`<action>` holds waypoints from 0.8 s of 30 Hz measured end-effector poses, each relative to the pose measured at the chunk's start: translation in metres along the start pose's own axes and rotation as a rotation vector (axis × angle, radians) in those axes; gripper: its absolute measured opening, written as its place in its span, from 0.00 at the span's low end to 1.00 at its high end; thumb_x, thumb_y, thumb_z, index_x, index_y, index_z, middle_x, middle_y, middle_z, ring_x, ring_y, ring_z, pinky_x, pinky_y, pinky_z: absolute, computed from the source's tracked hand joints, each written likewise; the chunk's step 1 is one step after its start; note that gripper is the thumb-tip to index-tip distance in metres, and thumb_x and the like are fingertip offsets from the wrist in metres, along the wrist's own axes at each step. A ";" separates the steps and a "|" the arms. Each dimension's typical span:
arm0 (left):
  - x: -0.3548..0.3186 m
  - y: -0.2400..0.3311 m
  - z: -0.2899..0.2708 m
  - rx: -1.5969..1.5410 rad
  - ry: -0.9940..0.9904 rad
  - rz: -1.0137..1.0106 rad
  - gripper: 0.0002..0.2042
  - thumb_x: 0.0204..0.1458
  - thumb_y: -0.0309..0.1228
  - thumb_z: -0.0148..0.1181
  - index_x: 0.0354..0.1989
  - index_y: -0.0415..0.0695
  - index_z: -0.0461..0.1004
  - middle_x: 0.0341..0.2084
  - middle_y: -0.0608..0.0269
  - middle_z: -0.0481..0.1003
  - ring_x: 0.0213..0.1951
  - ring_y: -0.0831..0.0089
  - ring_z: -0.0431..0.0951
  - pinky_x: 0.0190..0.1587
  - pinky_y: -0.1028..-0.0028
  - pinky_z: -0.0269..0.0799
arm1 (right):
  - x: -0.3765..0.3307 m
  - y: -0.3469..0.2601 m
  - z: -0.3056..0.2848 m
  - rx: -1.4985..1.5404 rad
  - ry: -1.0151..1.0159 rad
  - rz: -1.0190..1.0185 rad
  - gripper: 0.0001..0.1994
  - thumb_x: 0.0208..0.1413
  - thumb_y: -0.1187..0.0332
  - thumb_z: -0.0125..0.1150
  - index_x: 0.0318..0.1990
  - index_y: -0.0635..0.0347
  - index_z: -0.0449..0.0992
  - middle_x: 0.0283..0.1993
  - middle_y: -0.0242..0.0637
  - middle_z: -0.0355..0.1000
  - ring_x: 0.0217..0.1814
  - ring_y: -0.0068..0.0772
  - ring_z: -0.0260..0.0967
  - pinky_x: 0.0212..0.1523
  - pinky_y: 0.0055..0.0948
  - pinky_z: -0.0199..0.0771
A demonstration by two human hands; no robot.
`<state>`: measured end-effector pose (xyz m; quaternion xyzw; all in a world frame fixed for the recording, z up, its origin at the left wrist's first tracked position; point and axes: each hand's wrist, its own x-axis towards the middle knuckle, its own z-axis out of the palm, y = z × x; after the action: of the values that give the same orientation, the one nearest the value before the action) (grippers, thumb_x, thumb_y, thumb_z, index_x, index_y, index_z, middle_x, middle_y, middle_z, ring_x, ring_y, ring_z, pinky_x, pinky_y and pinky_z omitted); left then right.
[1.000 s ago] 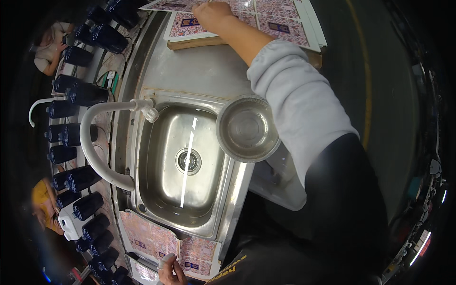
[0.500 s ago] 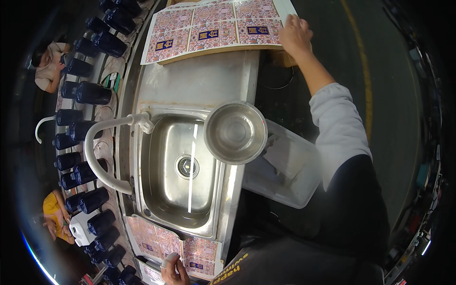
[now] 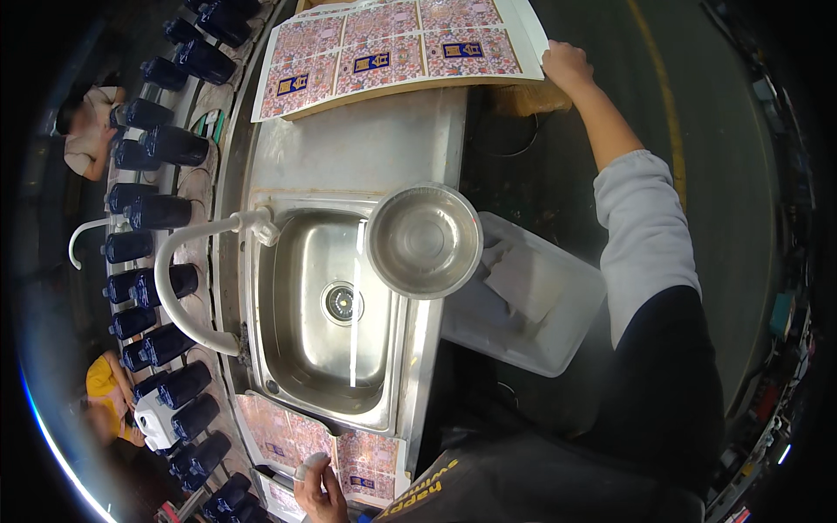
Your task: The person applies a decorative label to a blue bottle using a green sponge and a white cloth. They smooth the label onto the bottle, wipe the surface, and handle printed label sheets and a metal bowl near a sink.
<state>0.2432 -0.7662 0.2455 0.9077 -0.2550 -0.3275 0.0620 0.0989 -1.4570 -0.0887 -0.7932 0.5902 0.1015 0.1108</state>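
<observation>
At the far end of the counter, my right hand (image 3: 568, 66) is closed on the right edge of a printed sheet (image 3: 384, 48), pink and floral with white margins and blue label panels. That sheet lies on top of a stack with a brown edge beneath. My left hand (image 3: 321, 492) is low in the picture, beside a second printed sheet (image 3: 370, 458) near the sink's close end. Its fingers are bent together, with something whitish at one fingertip; I cannot make out whether it grips anything.
Between my hands is a steel sink (image 3: 323, 349) with a curved white faucet (image 3: 166, 270). A round steel bowl (image 3: 425, 240) sits on its right rim, above a translucent bin (image 3: 558, 340). Left, dark blue bottles (image 3: 179, 144) line a conveyor, with two people (image 3: 87, 139) beyond.
My right hand has shifted a little to the right, along with the edge of the far sheet. The blue bottles have moved along the conveyor. My left hand has barely moved.
</observation>
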 end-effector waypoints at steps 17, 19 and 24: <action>-0.007 -0.002 -0.007 0.016 0.105 0.027 0.10 0.54 0.16 0.58 0.41 0.41 0.80 0.38 0.52 0.82 0.40 0.51 0.82 0.45 0.61 0.75 | 0.012 -0.021 -0.051 1.333 -0.570 0.178 0.16 0.63 0.70 0.49 0.55 0.71 0.70 0.48 0.49 0.76 0.48 0.43 0.78 0.48 0.38 0.84; -0.004 -0.001 -0.009 0.018 0.087 0.014 0.09 0.54 0.16 0.58 0.40 0.41 0.80 0.37 0.52 0.82 0.40 0.51 0.82 0.45 0.61 0.75 | 0.013 -0.024 -0.051 1.241 -0.603 0.167 0.18 0.63 0.69 0.49 0.56 0.72 0.69 0.49 0.51 0.76 0.49 0.46 0.78 0.48 0.39 0.85; -0.004 0.003 -0.018 0.016 0.090 -0.027 0.09 0.54 0.16 0.59 0.40 0.41 0.80 0.37 0.52 0.82 0.40 0.51 0.81 0.45 0.61 0.75 | 0.020 -0.023 -0.055 1.404 -0.559 0.189 0.16 0.63 0.69 0.50 0.52 0.73 0.71 0.47 0.48 0.77 0.47 0.47 0.79 0.48 0.39 0.85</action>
<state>0.2507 -0.7674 0.2626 0.9253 -0.2421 -0.2853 0.0616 0.1281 -1.4852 -0.0402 -0.4274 0.5315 -0.0916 0.7256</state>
